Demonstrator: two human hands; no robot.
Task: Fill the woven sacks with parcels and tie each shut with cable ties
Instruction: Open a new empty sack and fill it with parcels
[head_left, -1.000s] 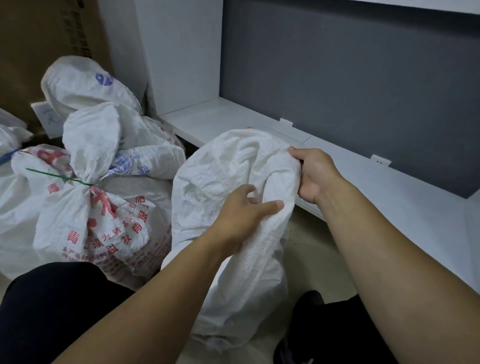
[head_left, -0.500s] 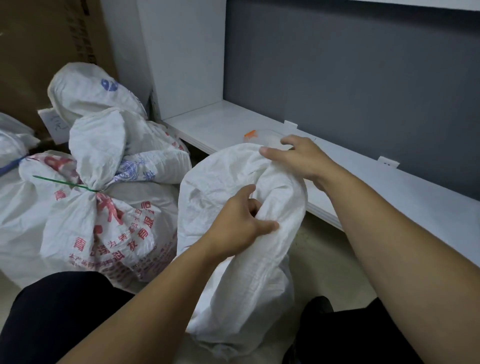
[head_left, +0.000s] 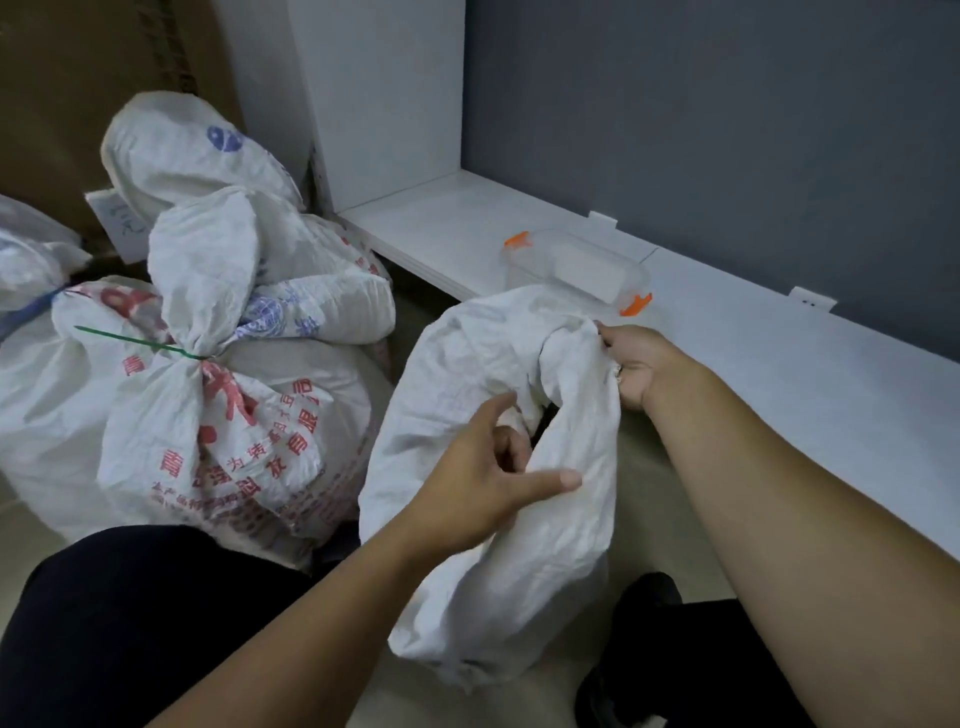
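1. The white woven sack (head_left: 493, 493) stands on the floor between my knees, mouth still loose; I judge I'm gathering its neck before tying.
2. My right hand (head_left: 636, 366) pinches the far rim.
3. My left hand (head_left: 480, 467) hovers open at the near fold; next it must bunch it.
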